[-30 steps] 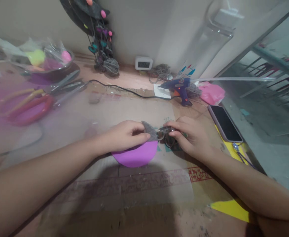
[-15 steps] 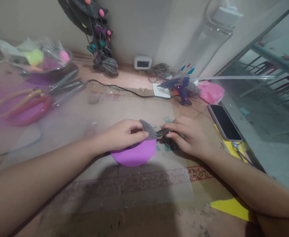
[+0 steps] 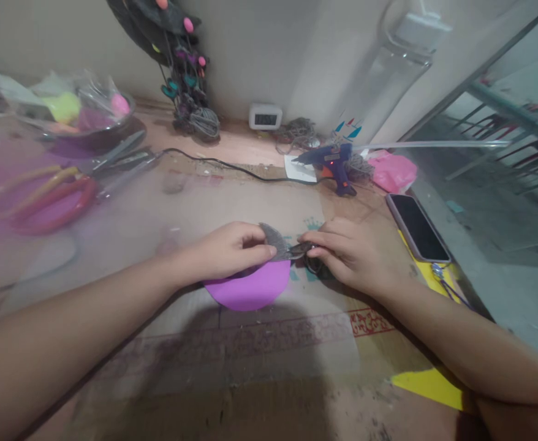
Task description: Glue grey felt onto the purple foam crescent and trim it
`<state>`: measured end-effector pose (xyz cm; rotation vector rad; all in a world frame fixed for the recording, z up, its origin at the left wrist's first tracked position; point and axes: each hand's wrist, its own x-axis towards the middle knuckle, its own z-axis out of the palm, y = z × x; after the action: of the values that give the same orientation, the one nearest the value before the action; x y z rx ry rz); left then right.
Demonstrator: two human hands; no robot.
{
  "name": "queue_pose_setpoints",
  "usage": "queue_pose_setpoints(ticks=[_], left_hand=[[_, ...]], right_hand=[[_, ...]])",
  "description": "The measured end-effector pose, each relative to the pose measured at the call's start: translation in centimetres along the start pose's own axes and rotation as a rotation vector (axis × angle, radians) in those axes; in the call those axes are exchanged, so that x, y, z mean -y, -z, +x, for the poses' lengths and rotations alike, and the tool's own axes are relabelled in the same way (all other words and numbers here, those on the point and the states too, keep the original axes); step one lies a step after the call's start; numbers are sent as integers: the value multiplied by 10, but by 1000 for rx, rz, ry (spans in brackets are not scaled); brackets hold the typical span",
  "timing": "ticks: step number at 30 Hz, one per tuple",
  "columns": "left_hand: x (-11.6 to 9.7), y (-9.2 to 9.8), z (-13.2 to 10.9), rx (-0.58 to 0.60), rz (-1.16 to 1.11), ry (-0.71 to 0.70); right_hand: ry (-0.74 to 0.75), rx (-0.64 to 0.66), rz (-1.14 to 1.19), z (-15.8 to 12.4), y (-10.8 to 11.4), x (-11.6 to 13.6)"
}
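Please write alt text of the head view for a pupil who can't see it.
A person's left hand holds a grey piece and a rounded purple sheet; the right hand holds a dark object at the grey piece's edge. A glue gun rests beyond, a phone to the right.

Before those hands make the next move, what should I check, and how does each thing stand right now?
1. Grey piece held: ok, pinched by the left hand.
2. Dark tool held: ok, in the right hand.
3. Tool's tip touching the grey piece: cannot tell.
4. Glue gun clear of both hands: ok, it is beyond them.
5. Phone well away from the table edge: not ok, it lies close by.
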<state>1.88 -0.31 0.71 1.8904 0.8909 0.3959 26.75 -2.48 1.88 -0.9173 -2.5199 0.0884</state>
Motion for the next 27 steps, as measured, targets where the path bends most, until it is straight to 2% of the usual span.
queue_pose_setpoints(ticks=[5,9,15,19,23,27], left_hand=[[0,-1,1,-44,27,24],[-3,-5,1,-84,18,24],[-2,-9,1,-197,-153,49],[-2,-8,2,-192,-257,53],[-5,-10,1,-182,-196,38],[-9,-12,-1,-230,-33,-22]], right_hand=[[-37,-52,41,-1,-2,-1],[-31,-50,-44,0,1,5],[-4,-29,-221,3,7,11],[-11,-11,-260,6,8,14],[4,-13,-295,8,4,19],[11,-40,-285,8,1,20]])
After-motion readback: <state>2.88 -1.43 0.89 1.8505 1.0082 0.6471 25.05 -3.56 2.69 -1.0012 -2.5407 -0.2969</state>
